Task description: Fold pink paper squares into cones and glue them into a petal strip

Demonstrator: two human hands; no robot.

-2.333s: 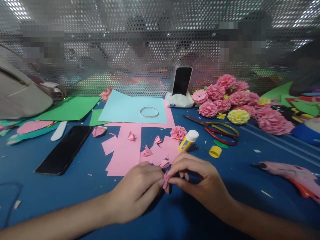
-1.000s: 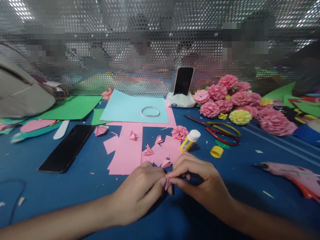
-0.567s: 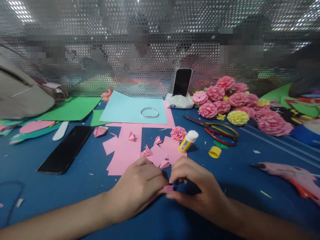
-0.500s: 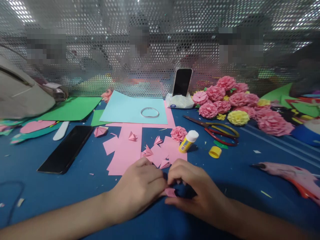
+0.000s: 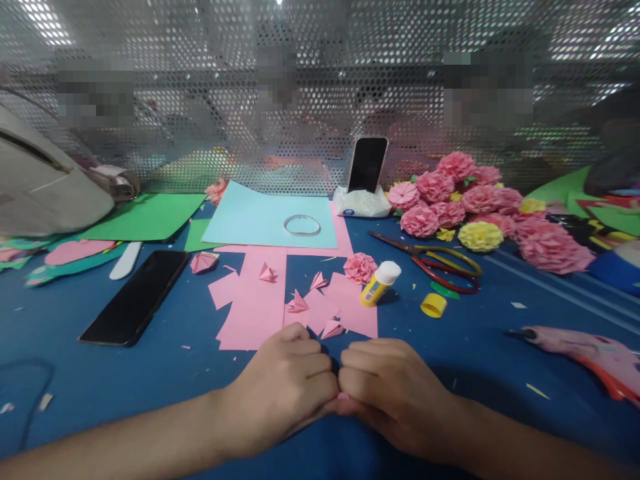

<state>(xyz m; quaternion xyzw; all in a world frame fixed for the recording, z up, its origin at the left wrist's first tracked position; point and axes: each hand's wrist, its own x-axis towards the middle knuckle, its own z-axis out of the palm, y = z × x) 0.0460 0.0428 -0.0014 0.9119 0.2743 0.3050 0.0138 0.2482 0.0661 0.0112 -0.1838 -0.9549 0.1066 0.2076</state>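
Observation:
My left hand (image 5: 294, 387) and my right hand (image 5: 387, 387) meet over the near part of the blue table. Both are closed, pinching a small piece of pink paper (image 5: 343, 396) between thumbs and fingers; most of it is hidden. Just beyond them lie small folded pink paper pieces (image 5: 332, 329) and flat pink paper sheets (image 5: 260, 300). A glue stick (image 5: 380, 285) stands uncapped and tilted past my right hand, with its yellow cap (image 5: 433, 305) to the right. Near it sits a pink paper flower (image 5: 360, 268).
Scissors (image 5: 435, 260) and a pink glue gun (image 5: 575, 347) lie at right, before a heap of paper flowers (image 5: 455, 193). A dark phone (image 5: 135, 298) lies left. Another phone (image 5: 367, 165) leans on a tissue pack (image 5: 363, 202). A perforated metal screen (image 5: 225, 133) closes the back.
The fingers of my right hand have curled down onto the pink paper and come against my left hand. Less of the paper shows now.

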